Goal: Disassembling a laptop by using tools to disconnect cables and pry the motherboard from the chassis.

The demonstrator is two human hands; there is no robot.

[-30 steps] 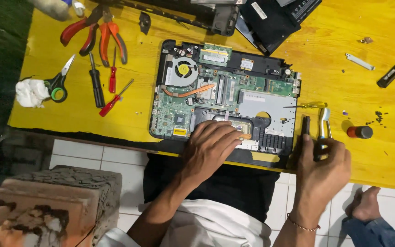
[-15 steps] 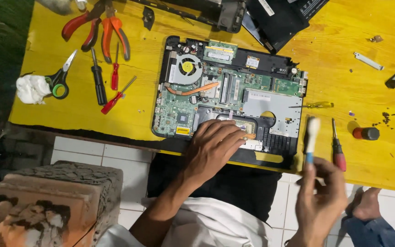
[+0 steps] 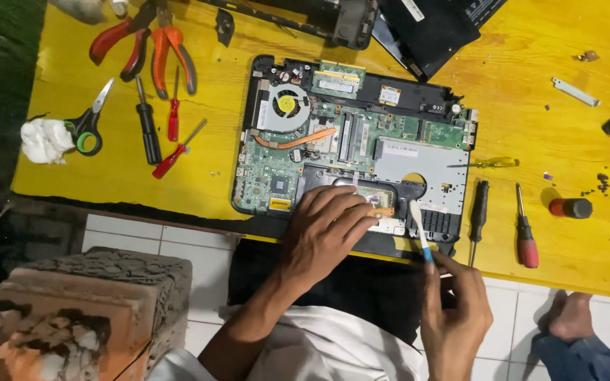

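The left hand (image 3: 326,229) is laid flat, palm down with fingers spread forward, while the right hand (image 3: 457,314) is raised with fingertips pinched together, forearm drawn back.

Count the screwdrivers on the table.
6. Left of the laptop: one black, two red. Right of it: one yellow, one black, one red-handled. More may lie outside the view.

a repair workbench: opened laptop (image 3: 351,137), screwdrivers (image 3: 148,128), pliers (image 3: 151,44).
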